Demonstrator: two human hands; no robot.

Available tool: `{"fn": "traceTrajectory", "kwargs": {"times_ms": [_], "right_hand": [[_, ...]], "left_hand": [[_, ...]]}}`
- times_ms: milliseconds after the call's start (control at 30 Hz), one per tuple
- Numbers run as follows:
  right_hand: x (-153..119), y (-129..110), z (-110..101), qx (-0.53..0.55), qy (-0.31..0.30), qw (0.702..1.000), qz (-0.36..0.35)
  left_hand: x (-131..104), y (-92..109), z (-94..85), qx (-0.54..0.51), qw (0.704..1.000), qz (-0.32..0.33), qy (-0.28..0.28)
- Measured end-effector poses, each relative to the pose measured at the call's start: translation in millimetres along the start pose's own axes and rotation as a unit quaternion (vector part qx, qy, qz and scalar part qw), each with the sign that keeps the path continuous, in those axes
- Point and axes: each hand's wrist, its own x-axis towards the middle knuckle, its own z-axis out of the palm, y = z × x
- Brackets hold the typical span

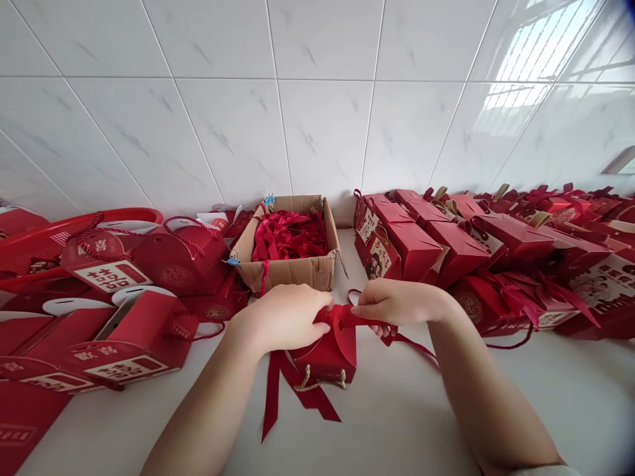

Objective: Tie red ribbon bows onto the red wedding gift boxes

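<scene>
A small red gift box (327, 357) with a gold rope handle (322, 383) stands on the white table between my hands. My left hand (292, 317) pinches red ribbon at the top of the box; its ribbon tails (297, 396) hang over the near left side onto the table. My right hand (391, 301) grips another length of the red ribbon (360, 319), stretched to the right from the box top. A thin dark red cord shows beyond my right hand. The fingertips of my left hand partly hide the middle of the ribbon.
Behind the box, a cardboard box (292, 272) holds a heap of red ribbons (290, 235). Red gift boxes (149, 330) and a red plastic basket (30, 248) crowd the left. Rows of red boxes (411, 248) fill the right, against a tiled wall (322, 132).
</scene>
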Motion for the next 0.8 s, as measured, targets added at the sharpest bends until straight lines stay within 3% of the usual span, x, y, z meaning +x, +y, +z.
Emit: {"fn": "traceTrajectory", "kwargs": {"times_ms": [300,533,800], "right_hand": [[12,-2,9,-0.010,-0.036,0.999,-0.019],[9,1,7,-0.026,-0.031,0.999,0.001],[4,1,5,-0.039,-0.021,0.999,-0.021]], "left_hand": [[4,3,-1.7,-0.019,0.999,0.030,-0.036],[14,2,-0.4,-0.014,0.997,0.046,-0.061],[16,2,-1.6,-0.024,0.997,0.044,-0.054]]}}
